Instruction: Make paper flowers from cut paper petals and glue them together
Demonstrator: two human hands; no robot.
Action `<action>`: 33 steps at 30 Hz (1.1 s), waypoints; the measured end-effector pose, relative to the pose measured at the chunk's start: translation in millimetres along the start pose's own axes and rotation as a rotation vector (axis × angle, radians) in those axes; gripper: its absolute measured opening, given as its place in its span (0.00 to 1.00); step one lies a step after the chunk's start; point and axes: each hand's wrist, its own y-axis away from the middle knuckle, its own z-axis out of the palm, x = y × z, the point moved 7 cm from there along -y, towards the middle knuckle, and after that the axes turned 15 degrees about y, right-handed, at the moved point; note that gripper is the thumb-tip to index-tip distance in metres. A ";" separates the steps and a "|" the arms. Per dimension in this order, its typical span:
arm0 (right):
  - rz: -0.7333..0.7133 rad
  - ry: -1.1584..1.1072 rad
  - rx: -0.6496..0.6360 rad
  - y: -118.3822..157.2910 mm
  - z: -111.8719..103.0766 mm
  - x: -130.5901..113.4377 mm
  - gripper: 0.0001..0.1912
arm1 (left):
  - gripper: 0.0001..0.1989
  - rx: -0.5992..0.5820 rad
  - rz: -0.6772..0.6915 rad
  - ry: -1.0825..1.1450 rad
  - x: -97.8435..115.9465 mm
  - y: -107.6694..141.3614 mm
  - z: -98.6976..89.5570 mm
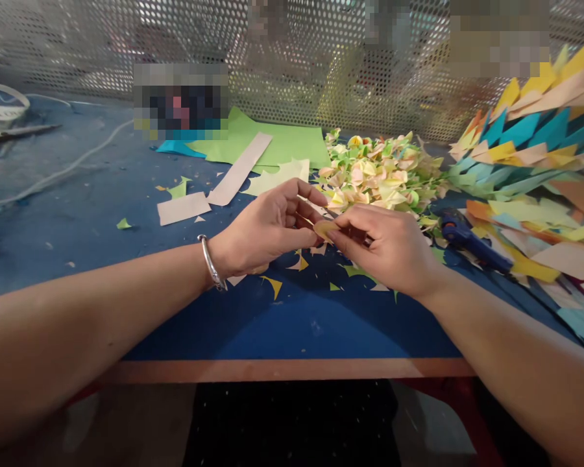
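A small round yellowish paper piece (324, 229) is pinched between the thumb and fingers of my right hand (387, 237). My left hand (272, 224), with a silver bangle at the wrist, meets it from the other side; its thumb and curled fingers close at the paper's left edge. A thin dark edge shows by the left fingertips, too small to make out. Just behind the hands lies a heap of small curled paper petals (374, 170) in cream, pink, yellow and green. Paper offcuts (273, 286) are scattered under and around both hands.
Green paper sheets (287, 143) and pink strips (241, 170) lie behind my left hand. At right are a blue glue gun (474, 240), loose paper pieces (555, 259) and a layered pointed-paper piece (530, 130). Scissors (19, 133) lie far left. A perforated metal screen (292, 71) stands behind.
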 end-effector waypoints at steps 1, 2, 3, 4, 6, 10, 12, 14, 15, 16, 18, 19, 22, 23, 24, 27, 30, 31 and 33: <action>-0.001 -0.001 0.000 0.3 0.1 -0.2 0.10 | 0.19 0.002 0.012 -0.020 0.6 0.0 -0.2; -0.005 -0.006 0.002 0.5 0.1 -0.5 0.09 | 0.18 0.006 0.026 -0.046 1.4 -0.1 -0.4; -0.011 -0.016 0.003 0.7 0.1 -0.9 0.08 | 0.17 0.011 0.039 -0.077 2.1 -0.2 -0.7; -0.019 -0.030 0.003 1.0 0.2 -1.2 0.08 | 0.17 0.017 0.052 -0.109 2.8 -0.2 -0.9; -0.026 -0.057 -0.004 1.7 0.5 -1.1 0.07 | 0.15 0.026 0.077 -0.165 4.0 -0.3 -1.2; 0.021 -0.094 -0.034 3.6 1.8 2.3 0.05 | 0.13 0.026 0.128 -0.245 5.5 -0.4 -1.5; 0.058 -0.117 -0.056 4.5 3.1 3.6 0.05 | 0.12 0.030 0.151 -0.281 5.8 -0.3 -1.8; 0.086 -0.139 -0.074 5.0 4.3 3.9 0.06 | 0.12 0.033 0.165 -0.305 5.7 -0.1 -1.7; 0.095 -0.147 -0.080 5.0 4.8 3.8 0.07 | 0.12 0.032 0.167 -0.310 5.5 0.0 -1.4; 0.101 -0.154 -0.085 4.9 5.2 3.6 0.07 | 0.12 0.029 0.169 -0.313 5.3 0.2 -0.9; 0.108 -0.163 -0.084 4.5 5.4 3.7 0.08 | 0.11 0.024 0.175 -0.315 5.5 0.5 0.0; 0.108 -0.166 -0.083 4.4 5.3 3.7 0.09 | 0.11 0.024 0.178 -0.315 5.8 0.6 0.3; 0.105 -0.185 -0.075 4.5 4.4 4.4 0.08 | 0.12 0.031 0.172 -0.302 5.9 0.5 0.3; 0.106 -0.193 -0.073 4.7 4.0 5.0 0.08 | 0.12 0.037 0.162 -0.292 5.6 0.3 -0.1; 0.109 -0.198 -0.071 4.9 3.7 5.7 0.09 | 0.12 0.046 0.150 -0.281 5.3 0.2 -0.5; 0.131 -0.200 -0.060 5.1 3.0 8.6 0.09 | 0.11 0.085 0.097 -0.253 3.5 0.1 -2.4; 0.156 -0.201 -0.051 5.0 3.3 11.3 0.08 | 0.06 0.095 0.018 -0.264 0.1 0.0 -2.7; 0.159 -0.204 -0.047 4.9 3.4 11.7 0.08 | 0.06 0.095 0.000 -0.277 -0.4 -0.1 -2.8; 0.161 -0.207 -0.040 4.7 3.3 11.9 0.08 | 0.07 0.100 -0.011 -0.304 0.0 -0.4 -3.6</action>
